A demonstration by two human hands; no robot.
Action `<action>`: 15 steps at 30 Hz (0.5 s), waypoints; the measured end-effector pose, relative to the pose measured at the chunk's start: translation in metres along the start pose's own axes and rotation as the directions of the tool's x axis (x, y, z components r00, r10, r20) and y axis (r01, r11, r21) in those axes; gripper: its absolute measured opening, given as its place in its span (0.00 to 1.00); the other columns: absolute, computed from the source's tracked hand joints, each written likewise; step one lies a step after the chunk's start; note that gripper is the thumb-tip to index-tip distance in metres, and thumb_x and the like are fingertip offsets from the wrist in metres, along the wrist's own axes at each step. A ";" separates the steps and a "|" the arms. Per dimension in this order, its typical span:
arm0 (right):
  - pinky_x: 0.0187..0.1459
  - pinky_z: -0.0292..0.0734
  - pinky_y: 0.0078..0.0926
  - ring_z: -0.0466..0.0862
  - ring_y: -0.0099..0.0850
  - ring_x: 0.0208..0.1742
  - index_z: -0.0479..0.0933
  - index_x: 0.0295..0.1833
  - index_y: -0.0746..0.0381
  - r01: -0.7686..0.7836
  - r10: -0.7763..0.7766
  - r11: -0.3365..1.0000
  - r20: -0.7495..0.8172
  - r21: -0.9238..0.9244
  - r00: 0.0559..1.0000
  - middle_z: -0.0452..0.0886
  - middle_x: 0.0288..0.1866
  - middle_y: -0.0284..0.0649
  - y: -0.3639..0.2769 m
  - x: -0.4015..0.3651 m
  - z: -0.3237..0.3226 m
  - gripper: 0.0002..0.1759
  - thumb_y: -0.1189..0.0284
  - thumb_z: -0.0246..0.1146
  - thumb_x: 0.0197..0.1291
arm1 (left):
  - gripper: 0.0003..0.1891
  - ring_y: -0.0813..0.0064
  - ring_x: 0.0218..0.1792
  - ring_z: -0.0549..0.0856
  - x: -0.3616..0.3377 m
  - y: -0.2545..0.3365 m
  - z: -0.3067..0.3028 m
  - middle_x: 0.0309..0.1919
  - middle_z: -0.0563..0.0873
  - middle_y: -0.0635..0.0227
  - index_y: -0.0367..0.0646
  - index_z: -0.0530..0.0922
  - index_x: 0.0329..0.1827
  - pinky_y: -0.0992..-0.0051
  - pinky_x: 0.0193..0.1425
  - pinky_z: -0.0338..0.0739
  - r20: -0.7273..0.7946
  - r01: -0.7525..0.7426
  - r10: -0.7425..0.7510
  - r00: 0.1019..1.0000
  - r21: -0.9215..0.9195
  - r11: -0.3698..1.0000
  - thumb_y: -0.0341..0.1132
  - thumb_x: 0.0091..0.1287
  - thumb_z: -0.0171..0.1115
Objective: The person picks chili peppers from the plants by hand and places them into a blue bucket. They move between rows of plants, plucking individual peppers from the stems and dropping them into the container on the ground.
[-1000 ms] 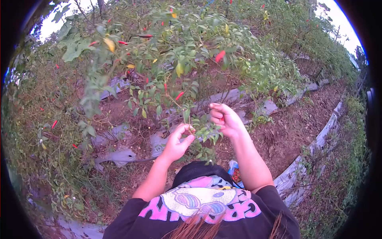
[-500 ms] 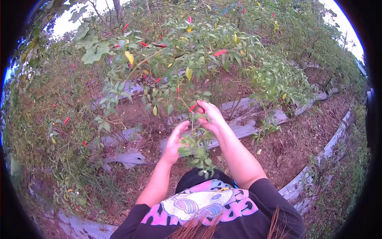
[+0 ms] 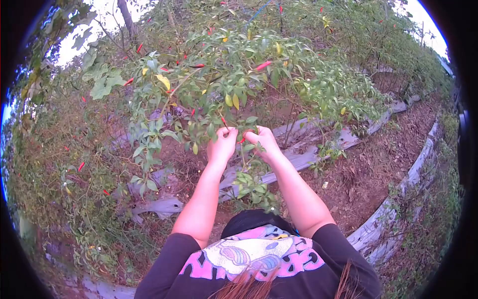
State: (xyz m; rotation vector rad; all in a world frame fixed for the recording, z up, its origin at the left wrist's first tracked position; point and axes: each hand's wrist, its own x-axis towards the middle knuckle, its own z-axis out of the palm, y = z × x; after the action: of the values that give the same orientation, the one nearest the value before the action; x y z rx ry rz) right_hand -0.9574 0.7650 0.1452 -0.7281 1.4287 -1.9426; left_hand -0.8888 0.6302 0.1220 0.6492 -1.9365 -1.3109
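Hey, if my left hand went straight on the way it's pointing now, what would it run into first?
Most likely the small red chili just ahead of your left hand. They may already be touching; depth is hard to judge from this one view.

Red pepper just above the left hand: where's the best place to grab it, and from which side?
Probably pinch the slim pepper by its lower end, coming from below: it stands nearly upright, tilted slightly, with that end close to the fingertips of the left hand.
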 end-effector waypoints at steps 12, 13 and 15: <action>0.26 0.66 0.21 0.71 0.17 0.22 0.79 0.35 0.67 0.205 -0.186 0.912 0.086 -0.355 0.979 0.76 0.20 0.30 0.016 0.014 -0.007 0.11 0.73 0.61 0.46 | 0.11 0.81 0.40 0.78 -0.014 0.014 -0.005 0.38 0.84 0.70 0.40 0.81 0.43 0.79 0.47 0.70 0.096 0.280 -0.271 0.958 -0.101 0.955 0.37 0.62 0.62; 0.26 0.67 0.21 0.71 0.17 0.22 0.79 0.35 0.67 0.222 -0.201 0.901 0.094 -0.372 0.975 0.76 0.20 0.31 0.017 0.013 -0.007 0.11 0.73 0.61 0.46 | 0.12 0.80 0.41 0.78 -0.013 0.007 -0.005 0.40 0.84 0.69 0.40 0.81 0.44 0.78 0.48 0.69 0.117 0.273 -0.260 0.959 -0.117 0.955 0.37 0.62 0.62; 0.27 0.68 0.22 0.73 0.18 0.22 0.79 0.34 0.68 0.206 -0.197 0.864 0.067 -0.460 0.978 0.76 0.20 0.32 0.009 0.006 -0.006 0.11 0.73 0.61 0.46 | 0.14 0.78 0.45 0.78 -0.017 0.013 -0.006 0.43 0.83 0.67 0.40 0.79 0.47 0.77 0.51 0.68 0.126 0.322 -0.310 0.942 -0.091 0.942 0.37 0.63 0.61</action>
State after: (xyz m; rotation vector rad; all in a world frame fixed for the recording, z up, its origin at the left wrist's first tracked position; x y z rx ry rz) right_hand -0.9642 0.7623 0.1356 -1.1492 1.9022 -1.7419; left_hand -0.8739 0.6443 0.1305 0.8765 -1.8832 -1.6713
